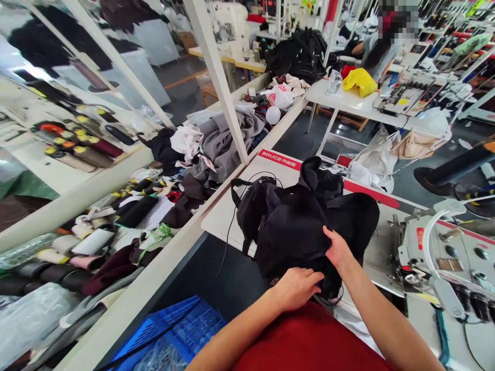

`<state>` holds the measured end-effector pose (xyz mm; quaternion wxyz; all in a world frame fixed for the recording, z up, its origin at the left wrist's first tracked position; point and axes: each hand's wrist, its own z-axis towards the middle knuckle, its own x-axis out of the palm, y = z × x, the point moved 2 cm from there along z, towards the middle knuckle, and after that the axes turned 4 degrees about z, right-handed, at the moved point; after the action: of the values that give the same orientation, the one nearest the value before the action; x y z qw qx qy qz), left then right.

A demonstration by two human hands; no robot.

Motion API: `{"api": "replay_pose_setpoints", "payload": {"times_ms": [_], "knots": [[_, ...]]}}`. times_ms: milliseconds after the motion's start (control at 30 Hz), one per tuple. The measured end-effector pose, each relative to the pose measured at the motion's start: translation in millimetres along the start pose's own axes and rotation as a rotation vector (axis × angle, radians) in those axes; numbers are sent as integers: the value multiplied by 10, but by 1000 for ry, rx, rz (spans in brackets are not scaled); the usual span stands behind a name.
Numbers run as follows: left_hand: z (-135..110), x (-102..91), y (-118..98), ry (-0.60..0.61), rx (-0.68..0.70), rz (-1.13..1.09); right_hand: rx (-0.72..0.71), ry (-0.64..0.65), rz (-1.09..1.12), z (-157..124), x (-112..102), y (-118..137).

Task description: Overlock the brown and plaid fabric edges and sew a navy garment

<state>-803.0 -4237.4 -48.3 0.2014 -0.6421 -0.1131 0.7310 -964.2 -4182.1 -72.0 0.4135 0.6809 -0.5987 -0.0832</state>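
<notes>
Over the red shirt [309,342], the black garment [297,226] is pinched at its near edge by the left hand [297,288] and, seemingly, the right hand [338,251]. Soft and limp, it is best gathered by its folds.

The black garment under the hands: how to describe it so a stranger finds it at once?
Find the white sewing table with the red strip. Left of its sewing machine lies a bunched black garment, left hand and right hand gripping its near edge. Unlike the grey cloth heap beyond, it is all black.

black garment [297,226], bunched, heaped on white sewing table [220,216]
</notes>
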Motion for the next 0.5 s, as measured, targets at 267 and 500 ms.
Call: {"api": "replay_pose_setpoints", "payload": {"times_ms": [267, 500], "knots": [[-410, -156, 791, -314, -367, 59, 68, -36, 51, 35, -339, -51], [-227, -302, 1104, -30, -154, 295, 152, 16, -123, -233, -268, -526]]}}
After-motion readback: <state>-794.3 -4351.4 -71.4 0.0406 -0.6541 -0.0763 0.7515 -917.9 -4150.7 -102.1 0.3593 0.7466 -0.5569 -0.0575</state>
